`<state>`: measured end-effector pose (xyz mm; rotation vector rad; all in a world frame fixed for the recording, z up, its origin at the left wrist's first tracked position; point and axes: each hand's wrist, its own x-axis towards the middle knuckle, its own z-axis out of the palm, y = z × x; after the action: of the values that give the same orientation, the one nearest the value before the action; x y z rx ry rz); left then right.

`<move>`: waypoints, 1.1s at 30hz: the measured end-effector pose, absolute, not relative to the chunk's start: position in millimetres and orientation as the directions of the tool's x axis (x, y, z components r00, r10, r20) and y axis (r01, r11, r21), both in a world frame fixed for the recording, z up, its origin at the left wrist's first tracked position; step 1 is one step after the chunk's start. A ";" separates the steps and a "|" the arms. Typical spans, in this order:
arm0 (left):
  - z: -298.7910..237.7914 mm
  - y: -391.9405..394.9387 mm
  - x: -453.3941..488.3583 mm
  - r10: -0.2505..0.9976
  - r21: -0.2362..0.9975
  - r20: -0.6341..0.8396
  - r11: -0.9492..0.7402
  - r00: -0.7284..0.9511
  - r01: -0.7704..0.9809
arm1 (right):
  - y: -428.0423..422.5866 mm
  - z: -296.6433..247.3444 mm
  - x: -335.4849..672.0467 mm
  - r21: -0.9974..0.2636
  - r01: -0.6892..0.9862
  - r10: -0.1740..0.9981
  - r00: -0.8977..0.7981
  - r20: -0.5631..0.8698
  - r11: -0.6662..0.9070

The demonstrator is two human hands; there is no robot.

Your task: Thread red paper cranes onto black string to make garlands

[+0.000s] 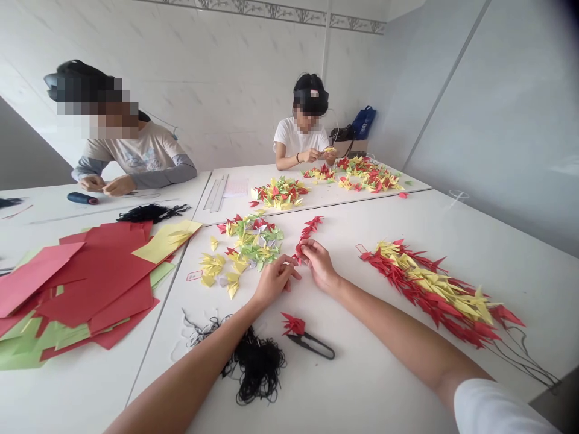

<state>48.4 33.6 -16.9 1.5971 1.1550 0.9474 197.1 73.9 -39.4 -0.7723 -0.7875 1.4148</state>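
My left hand (274, 280) and my right hand (319, 262) meet over the white table (398, 374), both pinched on the near end of a chain of red folded paper pieces (310, 230) that stretches away from me. A small red folded piece (293, 324) lies just in front of my hands beside black thread snips (314, 345). A tangle of black thread (256, 364) sits under my left forearm. A pile of loose yellow, green and red folded pieces (244, 247) lies left of my hands.
A long red and yellow strung garland (434, 289) lies to the right. Red, green and yellow paper sheets (85, 283) cover the left table. Two other people sit at the far tables, one with more folded pieces (362, 172), another near a pile (278, 194).
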 end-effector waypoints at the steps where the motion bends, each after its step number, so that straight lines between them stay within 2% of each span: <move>1: -17.6 33.8 48.0 0.962 0.959 0.066 -0.135 0.264 0.249 | 73.5 -38.2 198.1 -0.836 -0.548 1.000 0.005 0.007 0.008; 33: -17.5 33.7 45.9 0.960 0.955 0.075 -0.147 0.271 0.258 | 70.6 -36.1 200.7 -0.870 -0.491 0.999 -0.004 0.049 0.040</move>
<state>45.9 33.7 -17.5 1.6095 1.1489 0.9458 200.7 70.6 -36.1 -0.7852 -0.8567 1.3874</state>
